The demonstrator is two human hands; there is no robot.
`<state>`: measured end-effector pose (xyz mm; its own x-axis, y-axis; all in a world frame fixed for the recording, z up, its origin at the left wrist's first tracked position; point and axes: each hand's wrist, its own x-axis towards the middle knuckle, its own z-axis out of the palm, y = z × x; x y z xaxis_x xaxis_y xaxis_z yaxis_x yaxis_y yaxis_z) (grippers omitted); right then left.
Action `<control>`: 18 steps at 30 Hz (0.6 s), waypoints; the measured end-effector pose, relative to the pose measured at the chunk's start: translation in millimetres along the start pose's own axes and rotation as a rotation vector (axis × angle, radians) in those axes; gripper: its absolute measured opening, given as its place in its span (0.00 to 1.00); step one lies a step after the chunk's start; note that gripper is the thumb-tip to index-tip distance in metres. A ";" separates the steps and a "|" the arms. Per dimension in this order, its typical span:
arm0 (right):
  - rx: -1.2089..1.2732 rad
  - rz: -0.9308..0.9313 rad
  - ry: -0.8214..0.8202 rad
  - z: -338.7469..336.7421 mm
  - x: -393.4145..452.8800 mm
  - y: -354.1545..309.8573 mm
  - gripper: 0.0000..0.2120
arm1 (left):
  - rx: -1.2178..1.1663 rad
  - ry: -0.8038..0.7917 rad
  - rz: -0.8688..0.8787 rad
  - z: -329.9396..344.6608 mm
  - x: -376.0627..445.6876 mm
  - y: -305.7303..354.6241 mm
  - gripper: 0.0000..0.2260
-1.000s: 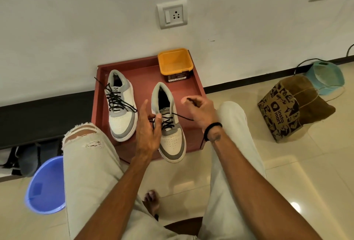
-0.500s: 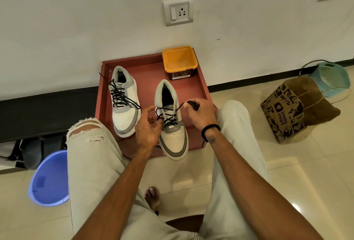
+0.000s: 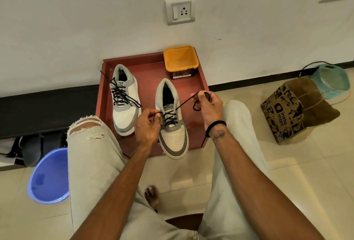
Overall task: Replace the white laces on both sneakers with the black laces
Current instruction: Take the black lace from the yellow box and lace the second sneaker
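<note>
In the head view, both sneakers sat on the red tray (image 3: pixel 199 78); the left sneaker (image 3: pixel 124 103) already carried a black lace, untied. The right sneaker (image 3: pixel 172 124) looked nearly laced: the left hand (image 3: pixel 147 126) pinched one end of its black lace (image 3: pixel 170 118), and the right hand (image 3: pixel 209 105) pinched the looped other end, so tying seemingly remained

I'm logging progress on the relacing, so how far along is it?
Done: the left sneaker carries black laces, untied. In hand: the right sneaker has black lacing; left hand and right hand each pinch an end. Left: tying.
</note>
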<state>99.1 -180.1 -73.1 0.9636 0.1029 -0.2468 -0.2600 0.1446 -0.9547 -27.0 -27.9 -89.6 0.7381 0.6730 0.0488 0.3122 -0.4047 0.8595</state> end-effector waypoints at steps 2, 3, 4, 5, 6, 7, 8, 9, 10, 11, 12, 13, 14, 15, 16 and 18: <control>0.112 0.050 -0.018 1.3 -0.5 -1.3 0.02 | -0.012 -0.001 -0.017 1.8 0.9 -2.5 0.02; 0.185 0.077 -0.037 1.8 -0.8 -1.6 0.02 | -0.021 0.003 -0.024 2.2 1.9 -4.2 0.02; 0.237 0.097 -0.049 2.4 -0.8 -2.0 0.02 | -0.030 0.006 -0.032 2.3 3.2 -5.4 0.03; 0.275 0.110 -0.053 3.2 -0.7 -2.5 0.01 | -0.034 0.007 -0.039 2.4 4.2 -6.4 0.03; 0.300 0.123 -0.048 4.1 -0.8 -2.9 0.01 | -0.034 0.009 -0.046 2.1 4.7 -7.1 0.03; 0.332 0.139 -0.040 4.4 -0.1 -2.6 0.01 | -0.036 0.009 -0.052 1.9 5.0 -7.6 0.03; 0.358 0.155 -0.028 4.8 0.1 -3.2 0.01 | -0.041 0.010 -0.059 1.3 4.8 -7.8 0.03; 0.385 0.171 -0.015 4.7 0.4 -3.8 0.01 | -0.055 0.012 -0.068 0.8 4.3 -7.4 0.04; 0.401 0.188 0.001 3.8 0.5 -5.1 0.01 | -0.075 0.014 -0.080 0.6 4.1 -7.3 0.04; 0.404 0.200 0.018 2.9 0.7 -6.4 0.01 | -0.096 0.014 -0.089 0.6 4.0 -7.2 0.04; 0.387 0.207 0.038 1.7 2.3 -6.0 0.01 | -0.108 0.014 -0.097 0.6 4.0 -6.7 0.04; 0.341 0.188 0.058 0.9 3.4 -5.6 0.01 | -0.111 0.014 -0.102 0.1 3.8 -5.7 0.04; 0.237 0.143 0.082 -0.6 4.9 -4.0 0.02 | -0.109 0.019 -0.103 -0.4 3.8 -4.1 0.05; 0.077 0.071 0.099 -2.5 6.1 -1.7 0.06 | -0.110 0.027 -0.098 -0.9 4.3 -3.1 0.05; -0.127 -0.025 0.106 -3.7 5.6 -0.8 0.10 | -0.118 0.041 -0.091 -2.1 4.9 -1.5 0.07; -0.478 -0.239 0.064 -3.7 3.4 -2.6 0.15 | -0.133 0.085 -0.071 -5.0 7.9 1.4 0.10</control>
<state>103.3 -183.7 -72.1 0.9982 0.0596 -0.0089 0.0100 -0.3088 -0.9511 -23.7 -20.1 -85.5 0.6616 0.7494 0.0239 0.2753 -0.2724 0.9220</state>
